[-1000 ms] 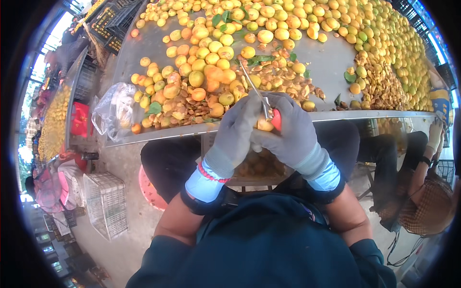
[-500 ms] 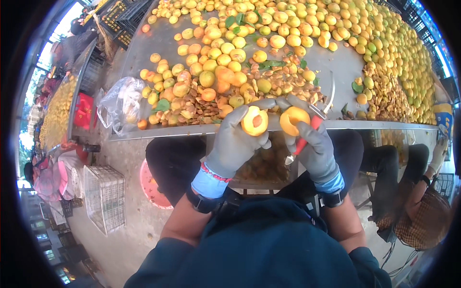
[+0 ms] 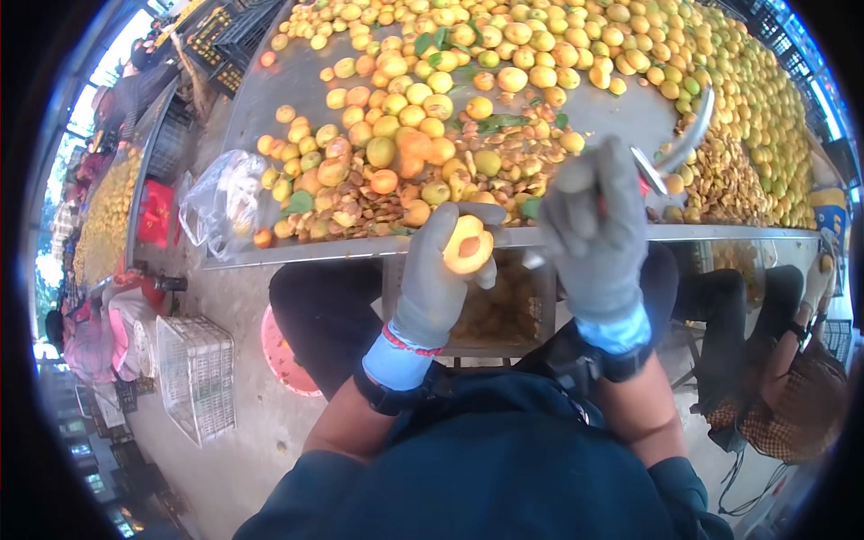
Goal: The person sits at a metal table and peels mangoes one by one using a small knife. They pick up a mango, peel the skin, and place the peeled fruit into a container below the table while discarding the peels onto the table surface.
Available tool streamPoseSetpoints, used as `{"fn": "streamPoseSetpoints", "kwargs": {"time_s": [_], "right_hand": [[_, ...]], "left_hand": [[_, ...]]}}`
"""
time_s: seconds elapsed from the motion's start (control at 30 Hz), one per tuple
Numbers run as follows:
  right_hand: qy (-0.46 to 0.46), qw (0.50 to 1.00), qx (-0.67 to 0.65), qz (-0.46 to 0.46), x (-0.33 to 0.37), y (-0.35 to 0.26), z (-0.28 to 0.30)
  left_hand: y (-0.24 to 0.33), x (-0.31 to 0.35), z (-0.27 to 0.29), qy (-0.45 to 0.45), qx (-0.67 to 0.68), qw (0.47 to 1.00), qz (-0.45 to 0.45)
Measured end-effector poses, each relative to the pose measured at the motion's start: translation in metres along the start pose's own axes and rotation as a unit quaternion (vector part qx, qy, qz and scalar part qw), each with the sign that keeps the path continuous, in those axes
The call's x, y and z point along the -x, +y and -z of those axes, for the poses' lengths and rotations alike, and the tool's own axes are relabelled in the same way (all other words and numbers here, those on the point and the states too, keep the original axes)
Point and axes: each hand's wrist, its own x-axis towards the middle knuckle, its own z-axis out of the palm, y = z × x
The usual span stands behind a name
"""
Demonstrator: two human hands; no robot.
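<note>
Gloved left hand [image 3: 436, 281] is gripping an apricot half [image 3: 467, 246] at the near edge of the table [image 3: 274, 94]; the blurred right hand [image 3: 596, 229], over that edge, is clasping a knife [image 3: 695, 139]. The half is probably handling light, soft and slippery, needing gentle hold around its skin. It is showing yellow-orange flesh, brownish at centre.

Blurry right hand [image 3: 598, 234] at the near edge of the tabletop [image 3: 301, 81], red knife handle [image 3: 643, 185] mostly hidden in it, blurry curved blade [image 3: 691, 142], far fruit [image 3: 621, 34] cut off on top.
</note>
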Motion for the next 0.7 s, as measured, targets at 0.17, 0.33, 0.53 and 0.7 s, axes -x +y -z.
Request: {"fn": "streamPoseSetpoints", "kwargs": {"time_s": [0.17, 0.33, 0.53, 0.7], "right_hand": [[-0.038, 0.999, 0.013, 0.026, -0.011, 0.008, -0.019], [-0.044, 0.963, 0.202, 0.171, -0.007, 0.013, -0.026], [-0.034, 0.985, 0.164, 0.041, -0.017, 0.007, -0.028], [0.023, 0.998, 0.020, -0.051, -0.050, 0.012, -0.018]], "left_hand": [[-0.008, -0.005, -0.010, 0.015, -0.162, 0.985, -0.058], [0.003, -0.007, -0.025, 0.086, 0.046, 0.995, 0.035], [0.001, -0.031, -0.029, 0.094, 0.047, 0.994, -0.009], [-0.002, -0.056, -0.030, 0.087, -0.140, 0.966, -0.197]]}}
